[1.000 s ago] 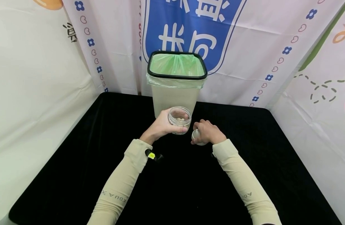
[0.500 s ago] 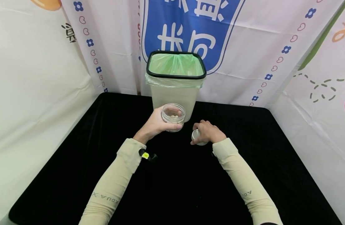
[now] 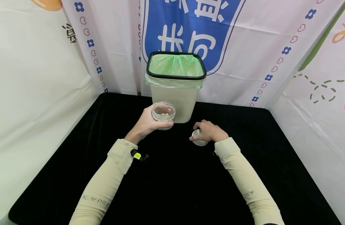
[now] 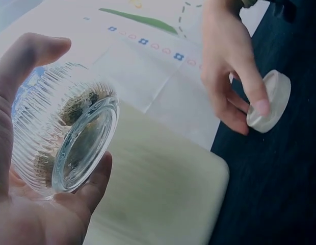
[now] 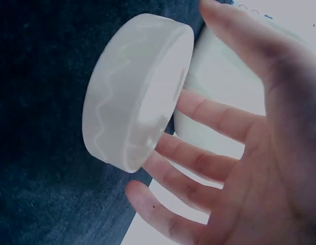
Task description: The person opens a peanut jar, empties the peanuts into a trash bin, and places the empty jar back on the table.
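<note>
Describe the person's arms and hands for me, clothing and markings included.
Both arms wear cream sleeves with wide cuffs. The left sleeve carries dark lettering that seems to read AQUA X; similar lettering shows partly on the right. A black device with a yellow tag sits at the left cuff. The left hand and right hand are ungloved.

A bin (image 3: 178,93) (green-lined) stands on black cloth (image 3: 172,181) before a printed curtain (image 3: 239,59).

Left hand (image 3: 146,120): shifted left | Jar (image 3: 157,116): carried along, farther from lid (image 3: 200,142) | lid: more exposed
</note>
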`<state>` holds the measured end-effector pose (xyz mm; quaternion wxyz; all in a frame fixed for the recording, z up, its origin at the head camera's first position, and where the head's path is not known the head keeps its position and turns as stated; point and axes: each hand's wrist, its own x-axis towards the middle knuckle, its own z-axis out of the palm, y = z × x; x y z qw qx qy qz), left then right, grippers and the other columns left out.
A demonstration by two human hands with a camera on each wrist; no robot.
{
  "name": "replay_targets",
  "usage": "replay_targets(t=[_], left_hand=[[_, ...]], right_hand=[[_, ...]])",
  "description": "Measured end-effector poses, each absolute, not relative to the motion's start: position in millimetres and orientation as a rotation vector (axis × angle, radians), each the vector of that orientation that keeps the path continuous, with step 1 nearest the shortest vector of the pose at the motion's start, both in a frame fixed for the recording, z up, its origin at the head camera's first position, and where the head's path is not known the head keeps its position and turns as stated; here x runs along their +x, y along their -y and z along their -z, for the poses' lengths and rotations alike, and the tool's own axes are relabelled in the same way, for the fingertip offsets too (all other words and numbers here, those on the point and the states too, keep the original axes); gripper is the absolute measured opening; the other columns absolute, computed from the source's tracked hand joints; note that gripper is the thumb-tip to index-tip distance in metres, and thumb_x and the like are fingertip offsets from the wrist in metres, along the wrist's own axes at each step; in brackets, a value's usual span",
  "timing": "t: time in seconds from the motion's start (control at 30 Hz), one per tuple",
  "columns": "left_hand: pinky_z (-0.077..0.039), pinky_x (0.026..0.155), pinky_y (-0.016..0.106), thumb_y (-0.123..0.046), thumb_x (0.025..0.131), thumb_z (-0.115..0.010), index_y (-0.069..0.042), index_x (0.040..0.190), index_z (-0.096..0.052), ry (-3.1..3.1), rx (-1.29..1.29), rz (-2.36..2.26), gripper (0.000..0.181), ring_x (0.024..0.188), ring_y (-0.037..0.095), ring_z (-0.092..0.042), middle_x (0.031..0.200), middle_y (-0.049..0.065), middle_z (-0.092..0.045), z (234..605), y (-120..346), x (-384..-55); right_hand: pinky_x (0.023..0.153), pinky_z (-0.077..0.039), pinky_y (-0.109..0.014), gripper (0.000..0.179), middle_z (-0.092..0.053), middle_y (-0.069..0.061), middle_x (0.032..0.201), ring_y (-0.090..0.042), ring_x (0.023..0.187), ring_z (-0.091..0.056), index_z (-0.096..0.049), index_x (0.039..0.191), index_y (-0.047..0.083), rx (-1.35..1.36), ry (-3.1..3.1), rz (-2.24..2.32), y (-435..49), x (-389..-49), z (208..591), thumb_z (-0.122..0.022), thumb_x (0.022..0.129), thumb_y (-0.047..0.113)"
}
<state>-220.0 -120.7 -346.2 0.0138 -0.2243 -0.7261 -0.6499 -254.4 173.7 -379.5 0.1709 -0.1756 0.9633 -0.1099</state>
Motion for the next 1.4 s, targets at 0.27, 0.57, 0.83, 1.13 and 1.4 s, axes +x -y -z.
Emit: replay_targets(t=[0.27, 0.57, 0.83, 1.13, 1.4], left_hand=[[-0.058, 0.098, 0.024, -0.002, 0.076, -0.092, -0.004, 0.131, -0.064, 2.255, -0.646, 1.983, 0.062, 0.115, 0.022, -0.07, 0.127, 0.018, -0.071, 348, 138, -219], [-0.055, 0.097, 0.02, -0.004, 0.076, -0.093, -0.005, 0.135, -0.062, 2.257, -0.583, 1.897, 0.066, 0.11, 0.015, -0.069, 0.128, 0.019, -0.071, 346, 161, -222], [-0.055, 0.094, 0.017, -0.005, 0.077, -0.092, -0.002, 0.134, -0.062, 2.262, -0.502, 1.871, 0.064, 0.106, 0.011, -0.07, 0.125, 0.015, -0.073, 341, 178, -224], [-0.055, 0.093, 0.016, -0.008, 0.08, -0.091, -0.001, 0.133, -0.064, 2.256, -0.446, 1.85, 0.06, 0.104, 0.008, -0.07, 0.118, 0.001, -0.074, 334, 194, -226], [-0.056, 0.091, 0.016, -0.008, 0.082, -0.09, -0.003, 0.135, -0.064, 2.241, -0.387, 1.88, 0.059, 0.105, 0.007, -0.07, 0.115, -0.008, -0.074, 324, 206, -227]], right_hand=[[0.099, -0.055, -0.062, 0.057, -0.063, -0.016, 0.137, -0.036, 0.124, -0.063, -0.066, 0.137, 0.012, -0.505, -2.869, 0.372, -181, -259, 366, -0.063, 0.101, 0.056], [0.09, -0.058, -0.054, 0.045, -0.072, -0.01, 0.122, -0.03, 0.111, -0.069, -0.069, 0.126, 0.012, -0.423, -3.025, 0.484, -187, -262, 340, -0.062, 0.103, 0.05], [0.088, -0.057, -0.052, 0.041, -0.074, -0.011, 0.113, -0.029, 0.104, -0.069, -0.07, 0.123, 0.01, -0.398, -3.073, 0.648, -193, -262, 316, -0.062, 0.104, 0.045], [0.098, -0.054, -0.054, 0.04, -0.074, -0.019, 0.115, -0.036, 0.109, -0.069, -0.068, 0.122, 0.004, -0.43, -3.117, 0.808, -201, -265, 293, -0.06, 0.105, 0.039], [0.104, -0.051, -0.056, 0.044, -0.072, -0.023, 0.121, -0.04, 0.117, -0.065, -0.067, 0.125, 0.002, -0.379, -3.146, 0.852, -204, -266, 269, -0.055, 0.107, 0.041]])
